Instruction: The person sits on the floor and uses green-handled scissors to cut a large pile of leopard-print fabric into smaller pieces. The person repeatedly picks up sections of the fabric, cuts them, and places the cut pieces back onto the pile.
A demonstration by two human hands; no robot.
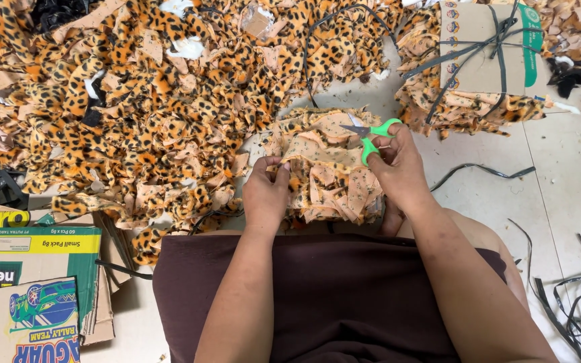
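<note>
While my right hand has its fingers through the green scissors — closed around the handles, blades pointing left and nearly together — my left hand is pinching the near-left edge of the stack of fabric pieces, thumb and fingers pressed on the cloth. The stack sits on the floor right in front of my lap, between both hands, pale backing side up with leopard-print fur showing at the edges.

Step in hand, as I read it: trimming or cutting at the top of the stack, with the left hand steadying it. The scissor tips are over the far edge of the top piece; I can't tell if they're actually biting cloth.

Next move, my guess — it needs the left hand to keep the layers flat and taut so the blades get one clean edge rather than several, with the fingers well clear of the cut line.

Around it: a big heap of leopard-print scraps to the left and beyond, a tied bundle topped with cardboard and black strap at upper right, flattened cardboard boxes at lower left, loose black straps at right.
</note>
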